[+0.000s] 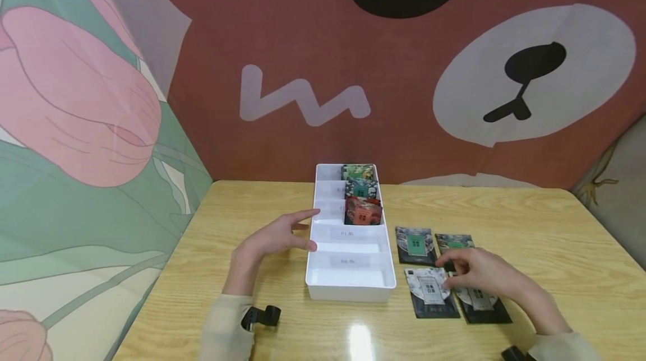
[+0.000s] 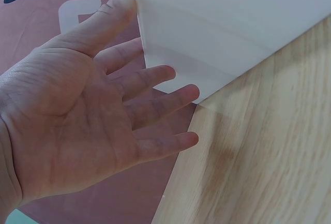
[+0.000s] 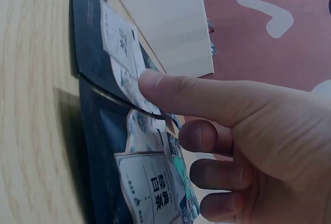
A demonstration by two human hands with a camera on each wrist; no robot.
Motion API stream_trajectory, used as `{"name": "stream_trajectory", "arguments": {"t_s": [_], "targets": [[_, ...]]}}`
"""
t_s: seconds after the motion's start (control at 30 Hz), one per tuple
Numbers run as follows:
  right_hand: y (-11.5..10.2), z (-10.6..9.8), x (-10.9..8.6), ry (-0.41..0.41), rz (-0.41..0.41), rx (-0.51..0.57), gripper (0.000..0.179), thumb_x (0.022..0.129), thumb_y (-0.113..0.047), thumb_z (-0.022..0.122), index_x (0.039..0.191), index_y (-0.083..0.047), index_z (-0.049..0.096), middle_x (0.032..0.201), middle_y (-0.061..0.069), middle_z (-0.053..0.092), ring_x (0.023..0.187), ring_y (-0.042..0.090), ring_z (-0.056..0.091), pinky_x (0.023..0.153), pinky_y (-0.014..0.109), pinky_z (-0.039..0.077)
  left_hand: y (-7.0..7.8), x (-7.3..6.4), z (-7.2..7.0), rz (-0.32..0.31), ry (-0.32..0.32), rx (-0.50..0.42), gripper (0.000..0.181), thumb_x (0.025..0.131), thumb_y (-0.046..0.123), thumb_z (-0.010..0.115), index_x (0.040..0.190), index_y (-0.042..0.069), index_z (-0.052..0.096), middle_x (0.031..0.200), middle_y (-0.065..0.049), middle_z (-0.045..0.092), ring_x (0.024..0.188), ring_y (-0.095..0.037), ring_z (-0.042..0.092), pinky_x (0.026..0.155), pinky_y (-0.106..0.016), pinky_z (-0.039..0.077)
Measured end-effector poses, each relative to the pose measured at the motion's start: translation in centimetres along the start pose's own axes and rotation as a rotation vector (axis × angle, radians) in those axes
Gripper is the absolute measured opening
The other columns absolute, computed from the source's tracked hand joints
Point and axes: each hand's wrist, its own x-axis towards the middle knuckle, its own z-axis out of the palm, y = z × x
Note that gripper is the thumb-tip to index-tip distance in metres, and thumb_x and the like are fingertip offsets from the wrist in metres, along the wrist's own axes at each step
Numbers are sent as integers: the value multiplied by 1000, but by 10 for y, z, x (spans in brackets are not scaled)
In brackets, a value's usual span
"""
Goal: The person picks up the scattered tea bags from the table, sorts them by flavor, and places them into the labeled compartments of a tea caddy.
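Note:
A long white divided tray [image 1: 348, 294] stands in the middle of the table. My left hand [image 1: 275, 236] is at its left side, thumb and index fingertip at the rim, and in the left wrist view its fingers [image 2: 160, 107] are spread and nearly straight. To the tray's right, my right hand [image 1: 487, 271] hovers over four-cornered tea packets, thumb and index finger apart. Its thumb tip [image 3: 151, 81] is right at a white-labelled packet [image 3: 120, 43], and the other fingers are bent. Closest to the tray are another white-labelled packet [image 1: 431, 294] and a green-labelled packet [image 1: 416, 245]. A second green-labelled packet [image 1: 454, 241] is partly hidden by this hand.
The tray's far compartments hold green packets [image 1: 358, 172], teal-labelled packets [image 1: 361, 188] and red packets [image 1: 363, 212]. Its two near compartments show bare white bottoms. A brown patterned cloth [image 1: 303, 142] hangs behind the wooden table [image 1: 282, 316].

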Motion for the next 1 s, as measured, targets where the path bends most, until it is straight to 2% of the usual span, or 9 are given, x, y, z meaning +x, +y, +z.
{"name": "stream_trajectory", "arguments": {"t_s": [0.2, 0.33, 0.57, 0.7, 0.9, 1.0], "targets": [[-1, 1, 1, -13, 43, -58, 49, 80, -47, 79, 119, -20, 66, 62, -9, 47, 49, 3, 35, 48, 23, 26, 2, -1, -1, 15, -3, 6, 86, 80, 30, 84, 154, 23, 39, 160, -7, 37, 141, -33, 45, 111, -51, 40], [-1, 2, 1, -12, 48, -80, 44, 80, -46, 78, 115, -22, 66, 65, -9, 49, 51, 3, 37, 50, 23, 27, 3, -1, -2, 18, -5, 13, 86, 80, 30, 84, 154, 23, 39, 160, -6, 37, 141, -33, 45, 111, -50, 40], [-2, 5, 5, 9, 58, -58, 23, 85, -42, 76, 91, -25, 62, 64, -8, 47, 52, 4, 39, 50, 23, 30, 1, 1, -3, -3, -1, 10, 87, 80, 32, 84, 154, 25, 38, 159, -6, 37, 142, -33, 43, 111, -52, 40], [-2, 6, 6, 26, 19, -63, 20, 89, -41, 72, 83, -26, 60, 62, -10, 44, 51, 2, 39, 49, 23, 30, 0, 1, -3, -11, -4, 6, 87, 80, 33, 84, 154, 26, 38, 160, -5, 36, 142, -33, 43, 111, -52, 40], [-2, 3, 2, 61, -96, 30, 15, 95, -36, 65, 87, -23, 65, 61, -11, 41, 50, 0, 35, 50, 23, 35, -1, 2, -2, -3, -11, 6, 87, 80, 33, 83, 154, 24, 38, 160, -6, 36, 142, -33, 43, 112, -52, 40], [-3, 1, -1, 101, -125, 46, 13, 96, -35, 65, 90, -24, 66, 61, -11, 42, 51, -1, 34, 51, 23, 36, -1, 2, -2, 7, -13, 5, 88, 80, 32, 84, 154, 23, 38, 160, -7, 36, 142, -34, 43, 112, -52, 39]]}}
